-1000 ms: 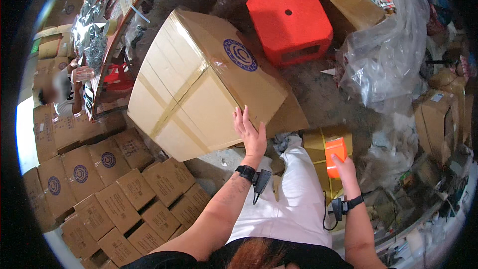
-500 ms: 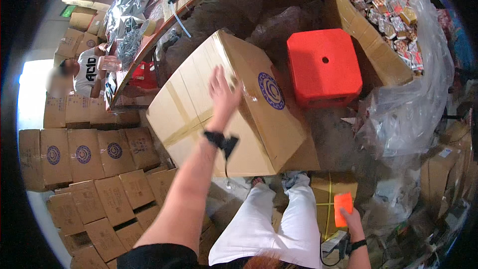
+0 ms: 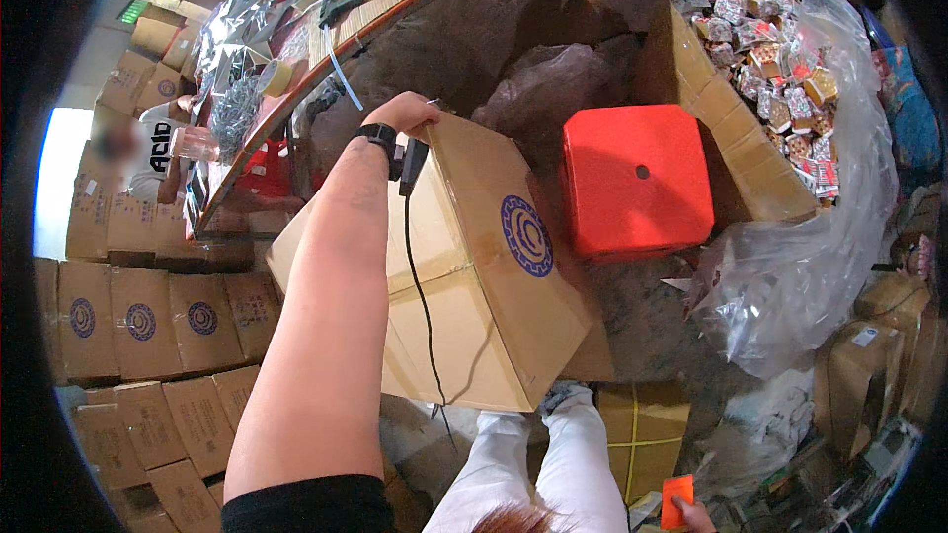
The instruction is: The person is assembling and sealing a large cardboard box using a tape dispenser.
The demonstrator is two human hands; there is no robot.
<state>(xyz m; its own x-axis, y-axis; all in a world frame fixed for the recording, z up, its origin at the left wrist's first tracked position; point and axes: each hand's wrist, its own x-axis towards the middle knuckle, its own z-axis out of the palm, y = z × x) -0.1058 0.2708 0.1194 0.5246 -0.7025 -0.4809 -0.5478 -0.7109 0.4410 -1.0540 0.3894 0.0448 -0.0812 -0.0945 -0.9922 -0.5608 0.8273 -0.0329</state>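
Since half second ago, our left hand (image 3: 403,114) slid from carton top to far upper edge, fingers curled over it. Large cardboard carton (image 3: 464,266) on floor before our knees, round blue emblem on side. Red stool (image 3: 637,181) beside. Open box (image 3: 760,69) holds wrapped snacks. Our right hand (image 3: 691,515) pinches orange card (image 3: 676,500).

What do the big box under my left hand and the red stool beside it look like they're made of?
The big box: matte brown corrugated cardboard, by its folded flaps and glossy tape seams. The red stool: probably moulded plastic, given its smooth, even colour, rounded corners and centre hole. The left hand grips the box's far edge.
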